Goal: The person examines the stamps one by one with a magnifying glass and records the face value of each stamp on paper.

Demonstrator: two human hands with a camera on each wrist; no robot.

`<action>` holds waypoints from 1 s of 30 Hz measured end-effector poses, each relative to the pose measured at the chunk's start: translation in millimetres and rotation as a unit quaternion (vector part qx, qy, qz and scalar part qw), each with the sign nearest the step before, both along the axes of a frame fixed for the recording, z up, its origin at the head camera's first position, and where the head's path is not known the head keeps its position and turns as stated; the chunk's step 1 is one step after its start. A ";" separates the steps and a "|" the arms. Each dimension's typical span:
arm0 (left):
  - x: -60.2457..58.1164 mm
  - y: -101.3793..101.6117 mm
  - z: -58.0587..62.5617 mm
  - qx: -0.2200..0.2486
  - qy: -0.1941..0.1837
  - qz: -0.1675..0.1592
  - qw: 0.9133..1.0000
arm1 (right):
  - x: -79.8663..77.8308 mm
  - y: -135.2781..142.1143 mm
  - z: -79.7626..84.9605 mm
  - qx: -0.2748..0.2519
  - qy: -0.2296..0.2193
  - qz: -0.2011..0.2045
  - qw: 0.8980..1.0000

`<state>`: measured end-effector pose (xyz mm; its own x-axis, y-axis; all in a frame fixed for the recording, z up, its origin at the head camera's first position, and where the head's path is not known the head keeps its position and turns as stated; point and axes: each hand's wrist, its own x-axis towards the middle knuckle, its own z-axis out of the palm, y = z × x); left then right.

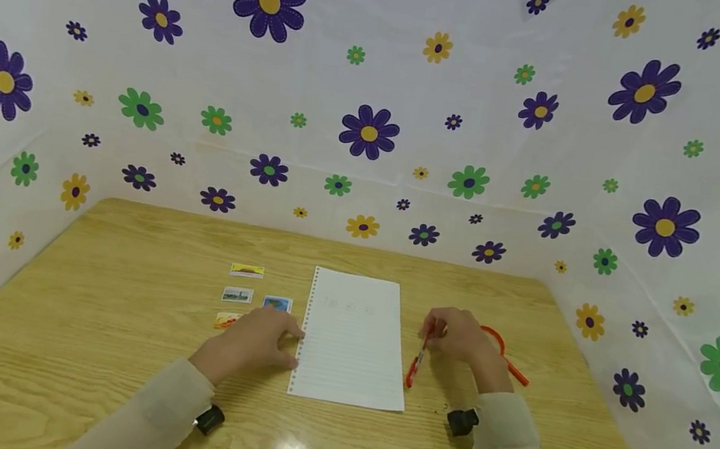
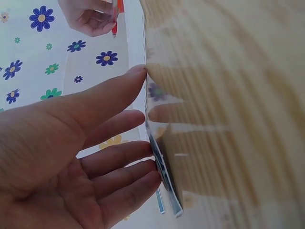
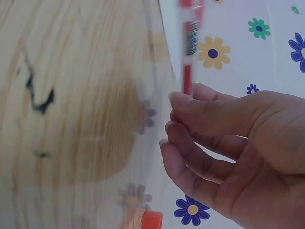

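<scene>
A sheet of lined white paper (image 1: 352, 347) with punched holes down its left side lies on the table, faint marks near its top. At that left edge, my left hand (image 1: 254, 344) rests with thumb and fingers extended; in the left wrist view the thumb (image 2: 114, 95) touches the edge. Its other fingertips are against or close to a small picture card (image 2: 164, 174). To the right of the paper, my right hand (image 1: 455, 336) pinches a red pen (image 1: 414, 368) between thumb and fingers. The pen (image 3: 190, 43) shows a barcode label in the right wrist view.
Small picture cards lie left of the paper: a yellow one (image 1: 247, 270), a grey-green one (image 1: 237, 295), a blue one (image 1: 277, 303) and an orange one (image 1: 225, 321). A curved red object (image 1: 518, 373) lies beyond my right wrist. Flower-printed cloth (image 1: 326, 80) surrounds the wooden table (image 1: 134, 284).
</scene>
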<state>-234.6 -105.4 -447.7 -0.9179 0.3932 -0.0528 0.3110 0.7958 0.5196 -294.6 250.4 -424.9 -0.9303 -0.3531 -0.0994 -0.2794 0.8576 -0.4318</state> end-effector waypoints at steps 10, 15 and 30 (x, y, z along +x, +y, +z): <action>0.9 4.9 3.7 -0.012 0.008 -0.004 1.000 | -5.4 -10.4 -0.4 -0.082 0.057 0.023 0.995; 2.5 6.6 7.1 -0.011 -0.001 0.001 1.000 | -7.3 -24.4 -2.2 -0.131 0.059 0.013 0.990; 5.9 6.9 8.6 -0.001 -0.012 0.006 1.000 | -8.8 -67.7 -8.1 -0.274 -0.013 0.008 0.962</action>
<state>-228.6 -98.5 -439.2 -0.9212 0.3817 -0.0759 0.2882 0.8002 0.5259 -303.5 182.7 -433.0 -0.9240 -0.3733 0.0831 -0.2743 0.4957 -0.8240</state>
